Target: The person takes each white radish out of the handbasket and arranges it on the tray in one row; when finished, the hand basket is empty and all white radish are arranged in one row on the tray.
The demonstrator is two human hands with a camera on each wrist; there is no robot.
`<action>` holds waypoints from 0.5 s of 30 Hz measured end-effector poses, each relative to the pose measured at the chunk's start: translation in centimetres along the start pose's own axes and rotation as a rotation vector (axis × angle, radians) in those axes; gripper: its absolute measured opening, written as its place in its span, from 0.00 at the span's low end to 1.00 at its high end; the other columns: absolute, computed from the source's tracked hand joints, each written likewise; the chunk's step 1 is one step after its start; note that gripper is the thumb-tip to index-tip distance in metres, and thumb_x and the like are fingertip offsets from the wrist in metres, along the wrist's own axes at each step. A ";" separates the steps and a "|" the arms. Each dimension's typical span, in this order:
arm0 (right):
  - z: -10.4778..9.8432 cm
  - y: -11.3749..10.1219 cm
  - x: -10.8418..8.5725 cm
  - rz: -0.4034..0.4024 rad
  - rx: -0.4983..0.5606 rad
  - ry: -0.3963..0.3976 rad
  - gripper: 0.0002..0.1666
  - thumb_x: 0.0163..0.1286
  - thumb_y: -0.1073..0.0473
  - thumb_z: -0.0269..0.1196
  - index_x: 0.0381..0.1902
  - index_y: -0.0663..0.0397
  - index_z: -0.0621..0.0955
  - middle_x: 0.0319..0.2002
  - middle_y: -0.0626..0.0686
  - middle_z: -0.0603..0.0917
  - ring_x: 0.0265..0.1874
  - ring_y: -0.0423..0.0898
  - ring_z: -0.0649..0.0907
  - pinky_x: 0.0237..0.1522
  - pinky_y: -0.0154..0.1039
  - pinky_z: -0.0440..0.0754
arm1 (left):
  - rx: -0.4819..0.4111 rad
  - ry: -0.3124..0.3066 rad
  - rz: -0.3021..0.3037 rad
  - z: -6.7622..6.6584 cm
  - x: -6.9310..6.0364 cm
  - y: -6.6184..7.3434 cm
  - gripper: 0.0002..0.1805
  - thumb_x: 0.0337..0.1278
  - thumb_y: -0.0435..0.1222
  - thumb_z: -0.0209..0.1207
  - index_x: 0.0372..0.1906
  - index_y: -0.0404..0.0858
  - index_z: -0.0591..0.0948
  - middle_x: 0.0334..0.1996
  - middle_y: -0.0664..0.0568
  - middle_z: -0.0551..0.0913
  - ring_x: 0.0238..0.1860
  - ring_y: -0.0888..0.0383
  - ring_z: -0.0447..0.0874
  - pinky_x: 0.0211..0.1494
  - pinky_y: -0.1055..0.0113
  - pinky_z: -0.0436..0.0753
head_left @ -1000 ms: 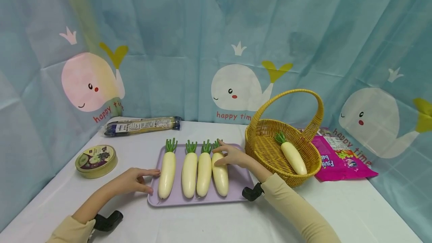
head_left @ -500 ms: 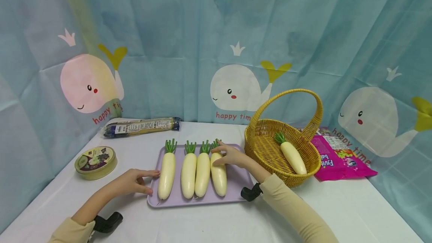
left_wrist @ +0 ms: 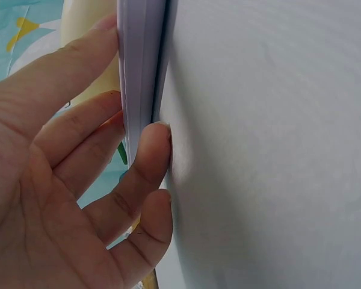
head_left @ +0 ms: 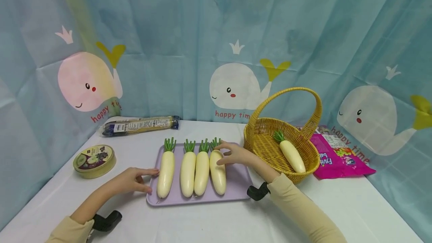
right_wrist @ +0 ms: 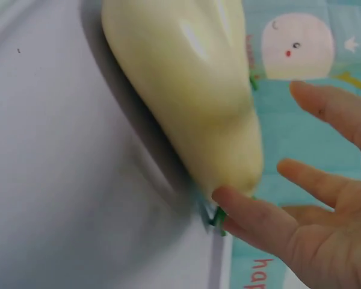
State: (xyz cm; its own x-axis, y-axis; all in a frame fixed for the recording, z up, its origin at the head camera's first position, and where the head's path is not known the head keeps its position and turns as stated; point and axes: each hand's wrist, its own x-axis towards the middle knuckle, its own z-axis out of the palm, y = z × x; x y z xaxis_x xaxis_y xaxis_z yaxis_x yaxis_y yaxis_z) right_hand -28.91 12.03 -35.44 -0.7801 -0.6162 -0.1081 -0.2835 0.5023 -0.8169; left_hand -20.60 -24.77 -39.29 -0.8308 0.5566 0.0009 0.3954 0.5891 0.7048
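Note:
Several white radishes with green tops lie on a lilac tray (head_left: 236,194) in the head view, including the leftmost radish (head_left: 166,175) and the rightmost radish (head_left: 218,175). My left hand (head_left: 129,181) touches the tray's left edge with relaxed, spread fingers; the left wrist view shows fingertips against the rim (left_wrist: 132,72). Over the rightmost radish's upper end is my right hand (head_left: 236,155). Its fingers are spread and do not close round the radish (right_wrist: 186,78) in the right wrist view; one fingertip overlaps its leafy end, contact unclear.
A yellow wicker basket (head_left: 256,153) with a tall handle stands right of the tray, holding one radish (head_left: 292,156). Behind it lies a pink snack bag (head_left: 329,156). A round tin (head_left: 94,161) and a long plastic-wrapped packet (head_left: 141,126) are at left.
My right hand has shifted slightly right, its fingers now looser about the rightmost radish. The left hand stays at the tray edge, and the radishes keep their places.

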 end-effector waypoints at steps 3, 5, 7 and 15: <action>-0.6 -0.4 -0.9 -0.031 -0.033 -0.049 0.37 0.56 0.56 0.66 0.62 0.57 0.66 0.68 0.58 0.47 0.58 0.63 0.62 0.47 0.43 0.72 | 0.009 -0.002 0.011 0.0 0.0 -0.1 0.34 0.43 0.42 0.66 0.55 0.27 0.71 0.48 0.34 0.75 0.24 0.64 0.70 0.27 0.68 0.71; -1.1 -0.7 -1.5 -0.063 -0.039 -0.070 0.38 0.57 0.56 0.65 0.63 0.57 0.65 0.68 0.57 0.48 0.60 0.61 0.61 0.51 0.46 0.67 | 0.015 -0.001 0.012 0.0 0.0 -0.1 0.34 0.43 0.42 0.66 0.55 0.27 0.71 0.47 0.34 0.75 0.24 0.64 0.70 0.26 0.68 0.71; -1.6 -1.1 -2.4 -0.090 -0.037 -0.083 0.39 0.57 0.57 0.65 0.65 0.56 0.63 0.68 0.55 0.49 0.61 0.59 0.60 0.54 0.47 0.64 | 0.018 -0.001 0.003 0.0 0.0 -0.1 0.34 0.43 0.42 0.66 0.55 0.27 0.71 0.47 0.35 0.76 0.24 0.64 0.70 0.26 0.68 0.71; -4.5 -2.1 -6.1 -0.142 -0.071 -0.084 0.38 0.57 0.56 0.66 0.64 0.49 0.64 0.67 0.52 0.54 0.60 0.55 0.62 0.54 0.46 0.63 | 0.001 -0.005 -0.003 0.0 0.0 0.0 0.35 0.43 0.42 0.66 0.56 0.26 0.70 0.46 0.35 0.76 0.24 0.63 0.70 0.26 0.68 0.71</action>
State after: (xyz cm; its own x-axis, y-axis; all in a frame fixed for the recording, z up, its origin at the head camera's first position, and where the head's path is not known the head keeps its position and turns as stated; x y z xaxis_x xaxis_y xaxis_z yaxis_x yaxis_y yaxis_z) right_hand -26.04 17.48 -30.51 -0.6809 -0.7311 -0.0437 -0.4285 0.4460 -0.7858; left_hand -20.57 -24.79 -39.33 -0.8302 0.5575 -0.0049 0.3929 0.5913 0.7042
